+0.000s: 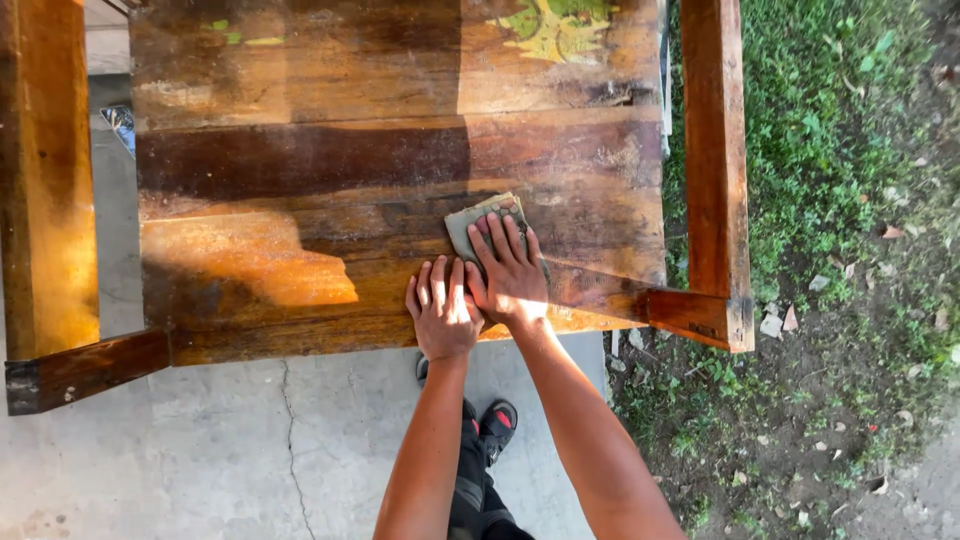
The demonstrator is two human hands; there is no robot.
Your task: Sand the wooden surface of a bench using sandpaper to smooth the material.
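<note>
Right hand: flat, palm down, on a grey-green sanding pad. Fingers lie slightly spread over the pad's near half, pressing rather than pinching; thumb out of sight under the hand.

Left hand: flat, palm down, just beside the right hand and touching it at the inner edge. Fingers straight, pressed close together, resting on bare wood; holds nothing.

Sanding pad: small, roughly rectangular, tilted, its far corner clear of the fingers. Lies on the middle-near part of the table, a little right of centre.

Table: worn plank top, dark brown with orange patches, old finish scuffed; patch of sunlight at the near left, shadow across the middle. Yellow-green painted figure at the far edge, partly cut off.

Frame: wooden rail along the right side, another on the left, both ending in short angled pieces near the front corners.

Ground: cracked concrete below and left; grass and bare soil with scattered leaves to the right.

Shoe: black with red, between the forearms, on the concrete.
</note>
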